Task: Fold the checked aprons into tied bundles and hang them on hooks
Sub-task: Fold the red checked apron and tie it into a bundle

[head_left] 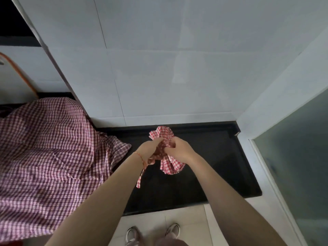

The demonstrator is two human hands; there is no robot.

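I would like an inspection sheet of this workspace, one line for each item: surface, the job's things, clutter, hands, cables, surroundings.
Surface: black counter, dark and glossy, set against a white tiled wall.
Job's things: red checked apron bundle, bunched up and held above the counter; its tie strip hangs down by the left wrist. A darker checked apron lies spread out at the left.
Clutter: nothing seen.
Hands: left hand and right hand both grip the bundle at its middle.
Cables: nothing seen.
Surroundings: frosted glass panel at the right; pale floor tiles and shoes below; an orange-edged object at the far left, unclear. No hooks in view.
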